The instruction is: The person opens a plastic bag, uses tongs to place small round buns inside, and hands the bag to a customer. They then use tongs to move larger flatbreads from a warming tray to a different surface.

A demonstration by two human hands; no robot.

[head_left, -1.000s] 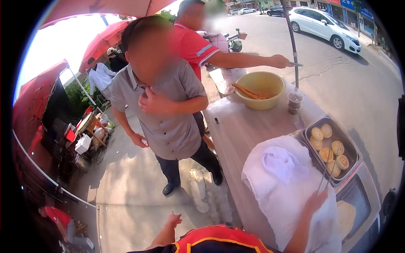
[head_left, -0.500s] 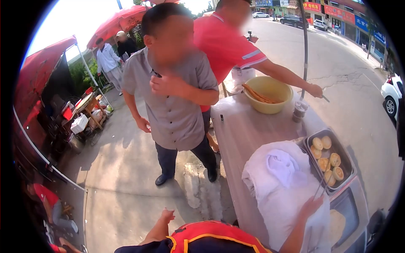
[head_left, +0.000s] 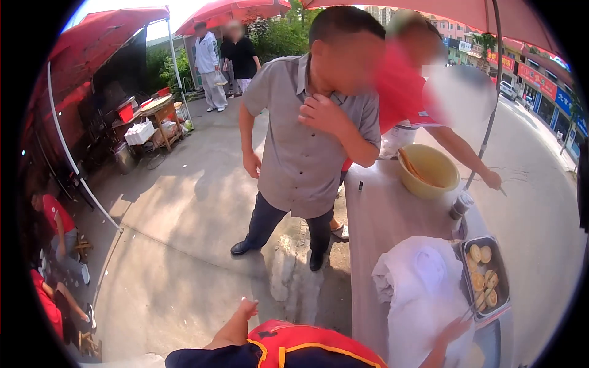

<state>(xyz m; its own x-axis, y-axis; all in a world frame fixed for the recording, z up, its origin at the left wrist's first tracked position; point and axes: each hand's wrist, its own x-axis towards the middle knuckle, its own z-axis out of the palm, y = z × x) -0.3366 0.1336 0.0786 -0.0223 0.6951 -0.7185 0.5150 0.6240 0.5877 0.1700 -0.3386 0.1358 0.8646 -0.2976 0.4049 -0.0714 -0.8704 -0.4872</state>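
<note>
My right hand [head_left: 453, 331] is closed around thin metal tongs [head_left: 471, 310], whose tips reach the near edge of a metal tray [head_left: 507, 279]. Several round golden buns [head_left: 478, 281] lie in that tray. Beside my right forearm, a thick white cloth [head_left: 423, 306] is heaped on the table. My left hand [head_left: 248, 306] hangs out over the pavement on the other side, fingers loosely apart and nothing seen in it.
A person in a grey shirt [head_left: 319, 141] stands close in front. Behind, a person in red [head_left: 402, 86] reaches over the table [head_left: 380, 214]. On it stand a yellow bowl [head_left: 443, 182] with long brown pieces and a jar [head_left: 461, 205]. A canopy pole [head_left: 491, 104] rises behind.
My view has swung up and to the right-hand side less, so the people and table sit further right. My right hand and the tongs stay by the tray; my left hand barely moves.
</note>
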